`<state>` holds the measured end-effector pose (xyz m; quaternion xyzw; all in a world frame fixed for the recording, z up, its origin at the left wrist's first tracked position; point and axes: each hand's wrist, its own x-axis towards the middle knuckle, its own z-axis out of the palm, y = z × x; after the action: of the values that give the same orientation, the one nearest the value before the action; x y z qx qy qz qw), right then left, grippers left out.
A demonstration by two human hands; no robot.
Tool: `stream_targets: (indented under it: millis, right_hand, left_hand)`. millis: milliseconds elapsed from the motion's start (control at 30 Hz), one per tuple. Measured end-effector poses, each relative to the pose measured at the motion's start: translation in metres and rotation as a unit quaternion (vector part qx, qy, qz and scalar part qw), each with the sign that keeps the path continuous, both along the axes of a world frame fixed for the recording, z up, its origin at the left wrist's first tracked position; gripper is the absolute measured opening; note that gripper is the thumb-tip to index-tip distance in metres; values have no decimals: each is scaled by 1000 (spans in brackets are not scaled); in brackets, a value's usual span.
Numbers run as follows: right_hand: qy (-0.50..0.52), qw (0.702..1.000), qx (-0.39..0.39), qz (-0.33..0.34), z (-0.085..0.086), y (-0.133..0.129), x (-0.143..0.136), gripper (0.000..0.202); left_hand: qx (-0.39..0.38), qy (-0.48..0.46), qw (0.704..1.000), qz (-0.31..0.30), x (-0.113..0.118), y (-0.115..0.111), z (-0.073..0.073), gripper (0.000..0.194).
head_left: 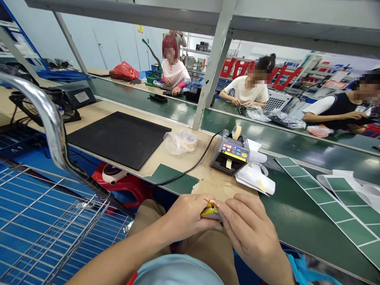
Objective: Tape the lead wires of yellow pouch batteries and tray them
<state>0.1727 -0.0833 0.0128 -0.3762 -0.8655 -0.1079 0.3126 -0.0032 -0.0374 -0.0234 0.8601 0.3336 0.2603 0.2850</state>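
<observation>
Above my lap, at the bench edge, my left hand [194, 215] grips a small grey-and-yellow battery pack [209, 211]. A thin red wire [210, 202] sticks out from its top end. The fingertips of my right hand [251, 223] are pinched together at the pack's right side, by the wire. Whether they hold the wire or a bit of tape is too small to make out. Beyond my hands stands a tape dispenser [230, 152] with a lit panel, a roll on top and a short piece of tape [228, 164] at its front slot.
A black mat [120, 138] and a clear plastic bag [181, 142] lie on the bench. White backing paper [257, 178] and strips of green labels [329, 206] are at right. A wire rack [56, 221] with a chrome handle stands left. Several people work across the green belt.
</observation>
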Motion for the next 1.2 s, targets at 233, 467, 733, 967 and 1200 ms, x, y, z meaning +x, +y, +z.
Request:
stream_targets:
  millis: [233,467,733,967,1200]
  right_hand:
    - [-76,997,30,-13,-5,-10,-18,31]
    - [353,866,-352,-31,-27,26,4,12]
    - [585,710,-365,-147,-82,115,7,43]
    - [488,750,-442,-61,-17,71,31,32]
    - [332,767,-545,64,13,30,12,21]
  left_hand:
    - [-131,-24,988,78,4,-13,-6,19]
    - [-262,-113,953,106,-2,-2,-21,26]
    - [-327,-230,908,128,-13,11,-23,35]
    - [-332,-162,921,124,-27,4,-3,28]
    - [-312,-131,939,66,-22,-4,17,27]
